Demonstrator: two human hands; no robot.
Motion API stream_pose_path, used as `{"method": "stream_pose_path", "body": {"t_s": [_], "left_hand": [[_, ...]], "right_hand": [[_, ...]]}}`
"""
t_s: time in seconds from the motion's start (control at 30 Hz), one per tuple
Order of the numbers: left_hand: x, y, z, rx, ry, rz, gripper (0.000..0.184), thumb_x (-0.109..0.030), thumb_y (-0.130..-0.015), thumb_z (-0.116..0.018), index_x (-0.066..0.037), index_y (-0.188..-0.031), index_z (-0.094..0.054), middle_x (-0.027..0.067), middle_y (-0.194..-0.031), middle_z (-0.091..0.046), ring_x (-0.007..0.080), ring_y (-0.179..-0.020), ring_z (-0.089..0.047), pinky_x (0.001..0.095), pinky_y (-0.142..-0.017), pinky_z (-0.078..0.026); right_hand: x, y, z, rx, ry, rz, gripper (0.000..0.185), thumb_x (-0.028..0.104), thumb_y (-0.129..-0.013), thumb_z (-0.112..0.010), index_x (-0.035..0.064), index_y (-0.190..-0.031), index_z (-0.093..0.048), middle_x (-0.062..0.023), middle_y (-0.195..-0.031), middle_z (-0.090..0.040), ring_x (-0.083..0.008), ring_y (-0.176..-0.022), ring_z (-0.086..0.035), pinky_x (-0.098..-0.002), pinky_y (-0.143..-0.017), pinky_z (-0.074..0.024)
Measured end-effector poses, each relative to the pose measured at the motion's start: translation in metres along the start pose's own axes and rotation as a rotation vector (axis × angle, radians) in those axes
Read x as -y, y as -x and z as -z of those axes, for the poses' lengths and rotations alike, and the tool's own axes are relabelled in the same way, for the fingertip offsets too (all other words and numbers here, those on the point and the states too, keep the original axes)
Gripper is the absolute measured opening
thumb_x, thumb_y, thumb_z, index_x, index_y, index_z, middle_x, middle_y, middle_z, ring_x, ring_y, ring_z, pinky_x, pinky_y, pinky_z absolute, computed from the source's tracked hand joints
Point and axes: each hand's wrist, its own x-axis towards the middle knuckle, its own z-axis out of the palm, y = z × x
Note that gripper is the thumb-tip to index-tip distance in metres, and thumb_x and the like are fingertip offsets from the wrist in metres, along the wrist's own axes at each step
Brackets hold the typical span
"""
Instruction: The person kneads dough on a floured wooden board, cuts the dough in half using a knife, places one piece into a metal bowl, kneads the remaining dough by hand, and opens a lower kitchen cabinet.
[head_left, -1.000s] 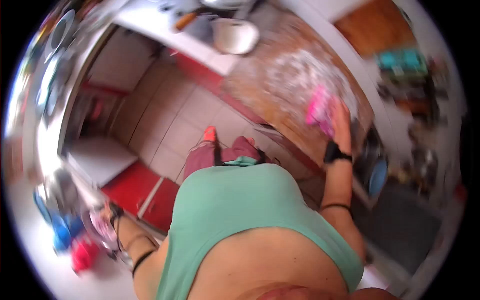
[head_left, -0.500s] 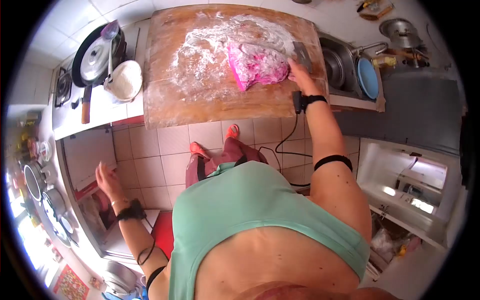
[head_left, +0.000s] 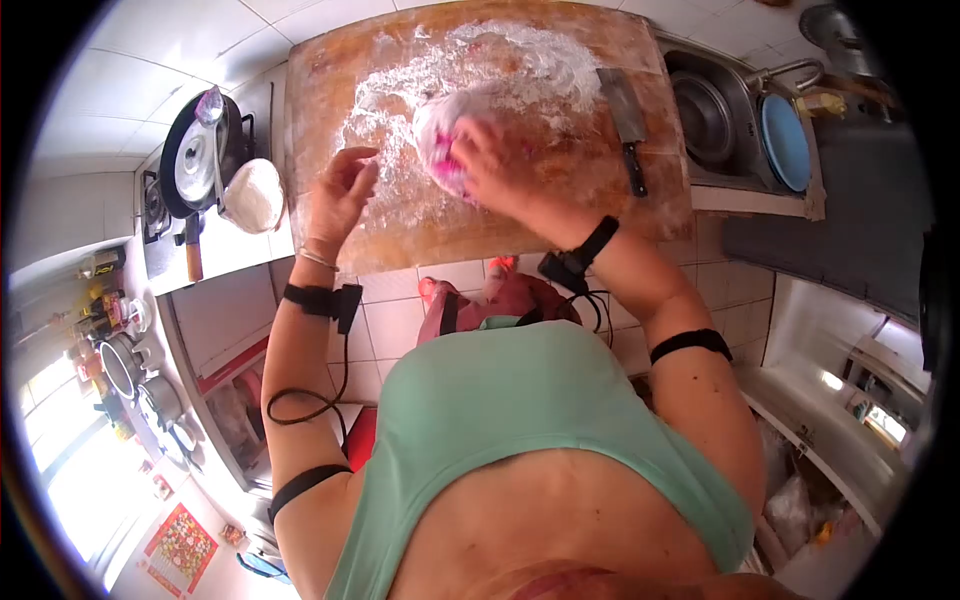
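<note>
Wooden board (head_left: 325, 60) (patchily white) under dough (head_left: 438, 125) and knife (head_left: 627, 115).

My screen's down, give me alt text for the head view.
The right hand is on floured pink dough atop a wooden board; the left hand, holding nothing visible, is over the board's left side. A black-handled cleaver lies at the board's right, near the sink.

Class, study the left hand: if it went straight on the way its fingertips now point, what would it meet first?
Most likely the floury pink dough: the left hand points across the wooden board towards it, though its height above the board is hard to judge.
</note>
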Motion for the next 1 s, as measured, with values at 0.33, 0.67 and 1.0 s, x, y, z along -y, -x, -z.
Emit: {"method": "stream_pose_path", "body": {"t_s": [0.33, 0.67, 1.0], "left_hand": [[0.000, -0.059, -0.053, -0.015, -0.242, -0.201, 0.033, -0.014, -0.099, -0.073, -0.007, -0.131, -0.068, 0.0033, -0.093, -0.075, 0.0103, -0.086, -0.070, 0.0283, -0.078, -0.057], [0.012, -0.133, -0.072, 0.229, -0.717, -0.669, 0.076, -0.034, -0.090, -0.077, -0.016, -0.158, -0.049, 0.0242, -0.148, -0.059, 0.0451, -0.139, -0.053, 0.0503, -0.118, -0.043], [0.024, 0.010, -0.069, 0.226, -1.007, -0.661, 0.106, -0.049, -0.071, -0.092, -0.016, -0.160, -0.044, 0.0156, -0.163, -0.042, 0.0387, -0.153, -0.038, 0.0590, -0.129, -0.025]], "right_hand": [[-0.089, -0.060, -0.062, 0.158, 0.020, -0.252, 0.038, 0.012, -0.088, -0.068, 0.0098, -0.126, -0.068, -0.0160, -0.137, -0.057, -0.0414, -0.123, -0.057, -0.0566, -0.099, -0.0498], [0.032, 0.025, 0.004, 0.215, -0.186, 0.041, 0.056, 0.026, -0.076, -0.078, 0.0016, -0.125, -0.067, -0.0157, -0.133, -0.056, -0.0358, -0.130, -0.050, -0.0599, -0.105, -0.0396], [0.013, 0.049, -0.010, -0.041, 0.058, -0.156, 0.071, 0.024, -0.078, -0.082, 0.0159, -0.145, -0.061, -0.0200, -0.144, -0.053, -0.0436, -0.131, -0.052, -0.0638, -0.113, -0.0363]]}}
